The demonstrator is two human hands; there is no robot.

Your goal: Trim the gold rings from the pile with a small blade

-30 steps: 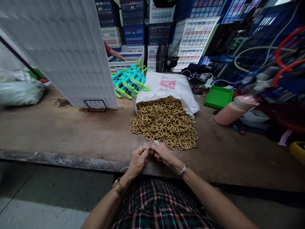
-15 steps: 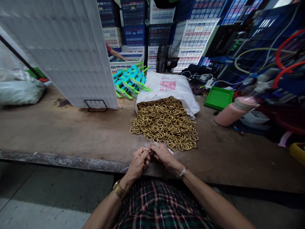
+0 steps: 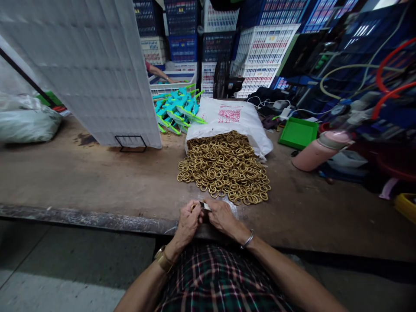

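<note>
My left hand (image 3: 187, 223) is closed on a brass-coloured ring (image 3: 193, 207), part of which shows between thumb and fingers. My right hand (image 3: 223, 215) pinches a small flat piece (image 3: 206, 206), pale with a dark end; its kind is not clear. That piece meets the left fingertips beside the ring. Both hands are close together over the table's front edge. Just beyond them lies a heap of brass-coloured rings (image 3: 227, 169), spilling from the mouth of a white sack (image 3: 208, 115) with red print.
On the brown table (image 3: 130, 186) stands a white panel (image 3: 107, 78) at left. Turquoise and green plastic parts (image 3: 178, 108) lie behind the heap. A pink bottle (image 3: 312, 154) and a green tray (image 3: 299, 133) are at right. Another person's arm (image 3: 160, 73) reaches into a white crate (image 3: 172, 89).
My right hand has turned and lowered slightly, so the flat piece now lies across toward the left fingertips, its dark end visible. My left hand has barely moved.
</note>
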